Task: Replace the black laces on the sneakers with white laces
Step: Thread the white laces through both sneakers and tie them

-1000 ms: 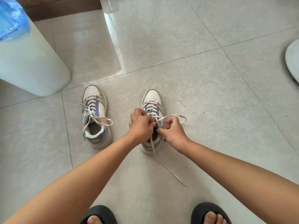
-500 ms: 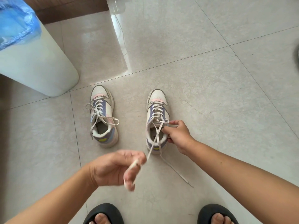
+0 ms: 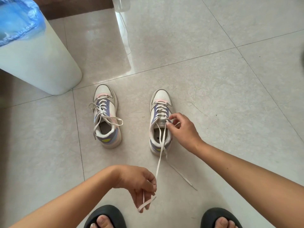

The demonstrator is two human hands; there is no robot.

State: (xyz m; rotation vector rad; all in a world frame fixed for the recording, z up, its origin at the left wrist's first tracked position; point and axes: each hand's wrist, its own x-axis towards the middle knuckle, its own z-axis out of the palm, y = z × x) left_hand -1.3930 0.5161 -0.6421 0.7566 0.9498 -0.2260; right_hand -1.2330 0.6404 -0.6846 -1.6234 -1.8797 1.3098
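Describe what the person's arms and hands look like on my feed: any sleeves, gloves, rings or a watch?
Both forearms are bare up to the frame edge; no sleeve shows. The left hand and the right hand wear no gloves, and I see no ring, watch or wristband on either. The only things worn in view are black open-toed slippers on the feet.

The person is wearing no sleeves: both forearms are showing bare to the frame edge. The left hand (image 3: 138,183) and right hand (image 3: 184,130) are carrying no gloves, rings or watch. At 6 o'clock, the feet are wearing black open-toe slides, left slide (image 3: 105,214) and right slide (image 3: 220,215), rounded and matte, with toes showing.
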